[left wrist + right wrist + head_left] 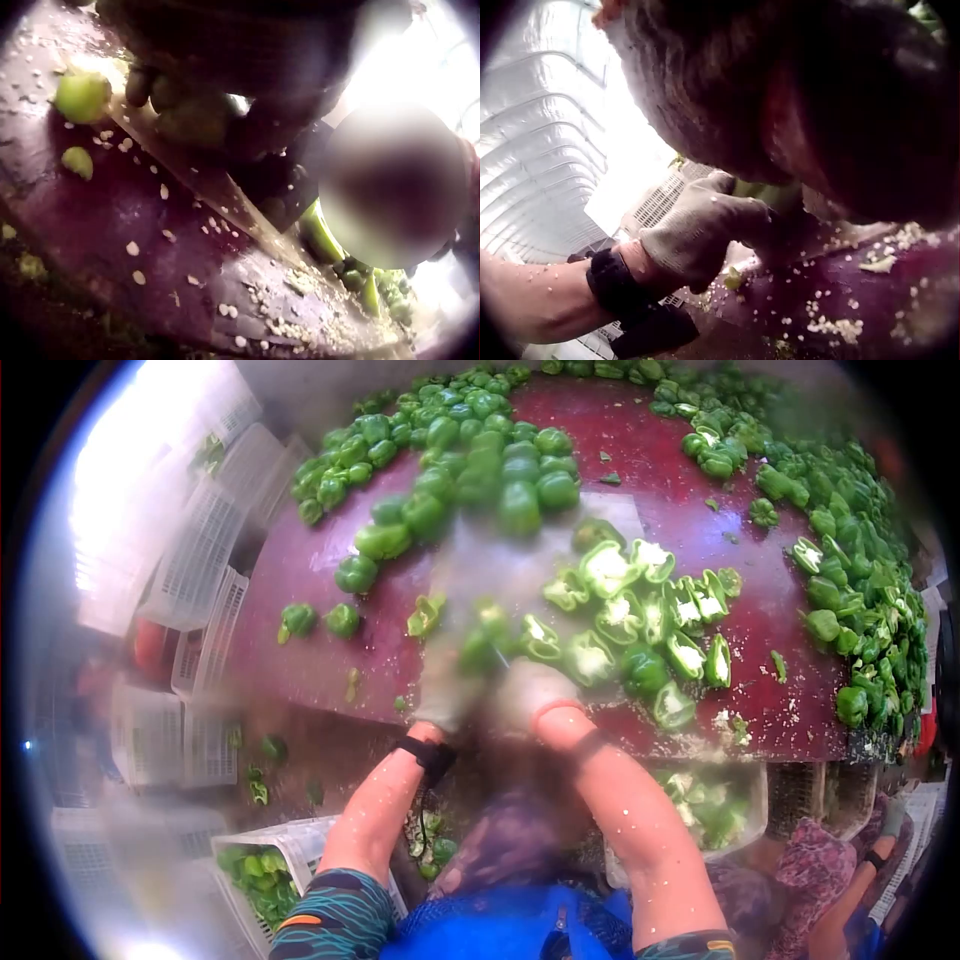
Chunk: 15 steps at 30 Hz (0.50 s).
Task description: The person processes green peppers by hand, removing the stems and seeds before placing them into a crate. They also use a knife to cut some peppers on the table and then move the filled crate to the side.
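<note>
In the head view, the gloved left hand grips a green pepper low over the table's near edge. Beside it, the gloved right hand is curled round a thin blade that shows only as a short, blurred bright line against the pepper. From the right wrist, the left hand appears with its fingers bent round the pepper, while the right hand is a dark shape above. The left wrist view shows the left hand large and dark, its hold mostly hidden.
Cut pepper halves lie right of the hands on the dark red table. Whole peppers are heaped at the back, and more line the right edge. White crates stand left; another crate holds peppers below. Seeds are scattered about.
</note>
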Available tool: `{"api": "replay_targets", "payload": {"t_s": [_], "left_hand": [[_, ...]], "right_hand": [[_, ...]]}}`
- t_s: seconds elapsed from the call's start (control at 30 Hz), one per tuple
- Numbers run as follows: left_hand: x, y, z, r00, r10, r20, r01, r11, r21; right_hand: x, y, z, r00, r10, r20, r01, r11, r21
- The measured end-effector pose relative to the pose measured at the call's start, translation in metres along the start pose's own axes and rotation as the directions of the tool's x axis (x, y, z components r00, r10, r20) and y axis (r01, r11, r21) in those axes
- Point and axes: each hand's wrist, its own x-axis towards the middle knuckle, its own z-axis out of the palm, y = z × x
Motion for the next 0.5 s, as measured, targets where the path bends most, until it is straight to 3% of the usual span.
{"api": "replay_targets", "payload": {"t_s": [0.03,0.1,0.2,0.23,0.33,0.43,0.5], "left_hand": [[-0.002,0.002,0.001,1.000,-0.012,-0.009,0.012,1.000,0.026],[0.005,-0.010,0.008,0.997,-0.068,0.028,0.072,0.983,-0.170],[0.017,-0.073,0.028,0.995,-0.103,0.002,0.095,0.904,-0.418],[0.013,-0.064,0.024,0.994,-0.111,-0.017,0.088,0.865,-0.494],[0.008,-0.055,0.030,0.971,-0.220,0.091,0.200,0.550,-0.811],[0.014,-0.051,0.039,0.989,-0.142,0.030,0.122,0.702,-0.701],[0.016,-0.013,0.040,0.996,-0.061,-0.065,0.031,0.920,-0.390]], "right_hand": [[-0.003,0.005,0.001,1.000,-0.002,-0.010,0.002,0.999,0.039],[-0.007,0.017,-0.002,0.998,0.013,-0.067,-0.006,0.994,0.106],[-0.014,0.033,-0.004,0.989,0.100,-0.105,-0.081,0.981,0.176],[-0.006,0.045,0.003,0.985,0.067,-0.157,-0.047,0.990,0.131],[-0.025,0.067,-0.009,0.972,0.083,-0.221,-0.053,0.989,0.142],[-0.039,0.068,-0.009,0.957,0.080,-0.278,-0.064,0.996,0.068],[-0.049,0.061,-0.011,0.945,0.169,-0.278,-0.153,0.985,0.080]]}}
